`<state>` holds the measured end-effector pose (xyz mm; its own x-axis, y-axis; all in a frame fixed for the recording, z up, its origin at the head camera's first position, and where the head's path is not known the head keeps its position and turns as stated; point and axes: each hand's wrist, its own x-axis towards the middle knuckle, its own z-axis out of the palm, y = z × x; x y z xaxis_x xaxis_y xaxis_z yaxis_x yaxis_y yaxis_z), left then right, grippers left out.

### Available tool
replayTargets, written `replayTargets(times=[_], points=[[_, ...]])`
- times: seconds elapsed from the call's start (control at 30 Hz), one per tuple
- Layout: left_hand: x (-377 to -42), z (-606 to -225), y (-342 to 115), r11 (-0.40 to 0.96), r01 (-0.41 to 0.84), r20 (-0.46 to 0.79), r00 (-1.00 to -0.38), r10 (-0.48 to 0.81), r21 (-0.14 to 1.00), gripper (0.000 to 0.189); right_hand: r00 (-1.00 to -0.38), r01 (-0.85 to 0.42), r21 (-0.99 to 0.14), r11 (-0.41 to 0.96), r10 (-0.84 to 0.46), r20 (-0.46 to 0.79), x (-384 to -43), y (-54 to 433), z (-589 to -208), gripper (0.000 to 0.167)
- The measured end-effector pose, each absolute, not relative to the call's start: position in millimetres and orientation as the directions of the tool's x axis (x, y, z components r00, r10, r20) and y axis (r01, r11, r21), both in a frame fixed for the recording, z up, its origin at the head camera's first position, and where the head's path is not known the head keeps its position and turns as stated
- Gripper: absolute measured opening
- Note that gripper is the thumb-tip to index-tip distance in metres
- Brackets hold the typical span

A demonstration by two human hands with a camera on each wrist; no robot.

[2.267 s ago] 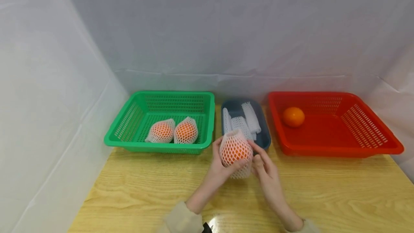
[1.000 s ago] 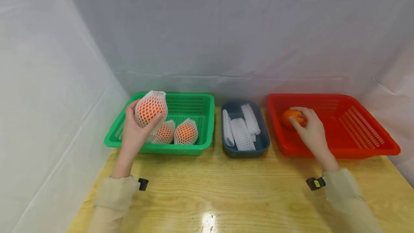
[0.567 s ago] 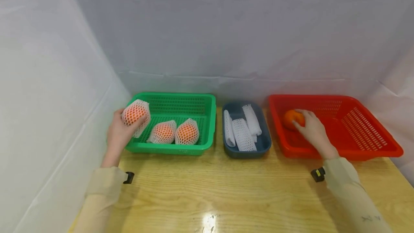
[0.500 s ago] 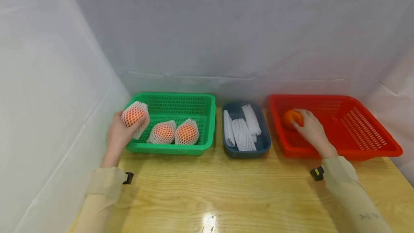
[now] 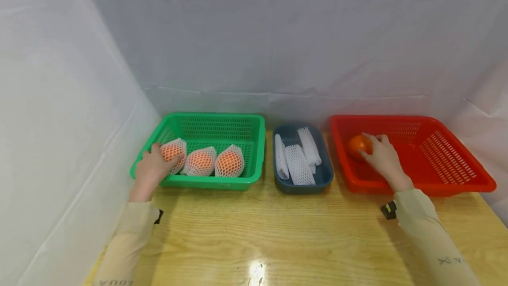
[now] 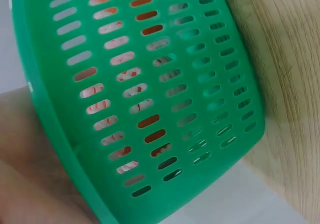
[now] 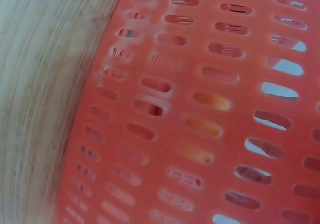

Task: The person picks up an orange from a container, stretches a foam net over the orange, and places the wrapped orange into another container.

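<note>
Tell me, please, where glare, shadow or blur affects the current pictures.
Head view: bright glare on the wooden table at bottom centre, soft shadows beside both sleeves. Left wrist view: the left hand looks out of focus, the green basket sharper. Right wrist view: the red basket looks pale and hazy, the orange fruit only blurry yellow-orange patches through its slots.

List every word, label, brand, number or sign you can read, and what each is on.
Right sleeve: looks like "X", then a mark too blurred to read.
Left sleeve: letter-like marks, perhaps "AUO"; too small and blurred to be sure.
Black device at the right wrist: yellow patch, no text legible.
Green basket, red basket, blue tray: none readable.
</note>
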<state>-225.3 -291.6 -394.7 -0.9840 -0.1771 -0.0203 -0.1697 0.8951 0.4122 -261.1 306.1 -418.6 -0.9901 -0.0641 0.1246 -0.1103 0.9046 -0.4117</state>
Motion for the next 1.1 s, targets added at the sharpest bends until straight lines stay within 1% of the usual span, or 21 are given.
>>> replayTargets(times=[0.17,0.3,0.53,0.7,0.8,0.9,1.0,1.1], points=[[-227,-398,-289,0.91,-0.188,-0.045,-0.982,-0.185,0.369,0.101,-0.991,-0.082,-0.413,0.907,-0.031,0.13,-258,306,-419,0.056],[-228,-402,-288,0.917,-0.195,-0.032,-0.98,-0.197,0.348,0.101,-0.992,-0.075,-0.439,0.895,-0.024,0.121,-258,306,-420,0.053],[-229,-408,-286,0.912,-0.187,0.075,-0.971,-0.229,0.365,0.091,-0.994,-0.071,-0.456,0.887,-0.023,0.109,-260,306,-421,0.049],[-227,-407,-285,0.901,-0.175,0.098,-0.968,-0.231,0.397,0.085,-0.993,-0.071,-0.459,0.886,-0.02,0.115,-259,305,-420,0.046],[-227,-406,-285,0.899,-0.184,0.082,-0.969,-0.234,0.399,0.079,-0.995,-0.065,-0.459,0.886,-0.025,0.094,-260,305,-420,0.05],[-228,-406,-285,0.91,-0.192,0.061,-0.971,-0.23,0.366,0.074,-0.998,-0.061,-0.453,0.889,-0.039,0.058,-261,305,-421,0.056],[-228,-406,-285,0.921,-0.197,0.048,-0.973,-0.226,0.335,0.072,-0.998,-0.067,-0.451,0.89,-0.063,0.024,-263,306,-422,0.062],[-229,-406,-285,0.923,-0.205,0.045,-0.972,-0.232,0.325,0.071,-0.996,-0.072,-0.478,0.876,-0.085,-0.007,-264,307,-423,0.065]])
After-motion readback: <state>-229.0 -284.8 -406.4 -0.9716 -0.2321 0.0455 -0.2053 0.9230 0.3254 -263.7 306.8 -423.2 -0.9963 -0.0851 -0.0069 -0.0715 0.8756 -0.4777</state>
